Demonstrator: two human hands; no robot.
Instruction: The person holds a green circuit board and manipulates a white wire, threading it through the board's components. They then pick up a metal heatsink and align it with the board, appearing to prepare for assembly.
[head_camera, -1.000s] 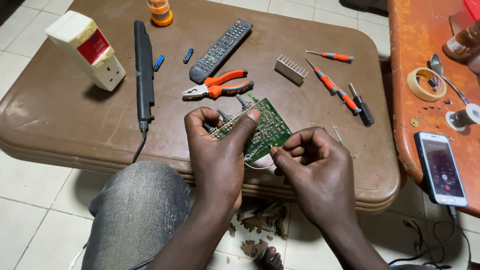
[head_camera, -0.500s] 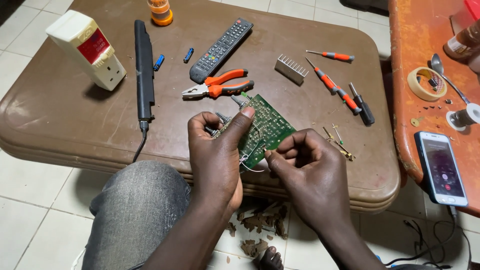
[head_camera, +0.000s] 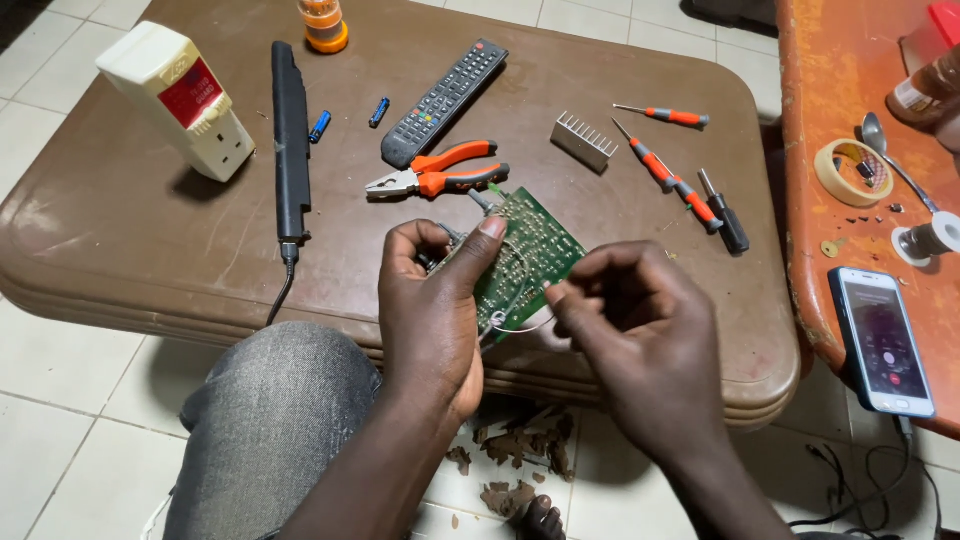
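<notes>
green circuit board (head_camera: 528, 252) held up over the brown worktop (head_camera: 130, 240), wire being worked.
left hand (head_camera: 432, 300) clamps the board's edge; right hand (head_camera: 622, 320), at three o'clock of it, pinches a thin wire (head_camera: 520, 327). the wire is not yet fixed, by the look. pliers (head_camera: 440, 172) and screwdrivers (head_camera: 665, 170) lie beyond at twelve.

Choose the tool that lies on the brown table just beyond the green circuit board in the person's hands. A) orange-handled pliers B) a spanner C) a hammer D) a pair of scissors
A: the orange-handled pliers lie on the brown table just above the green circuit board, which the left hand holds up.
</notes>
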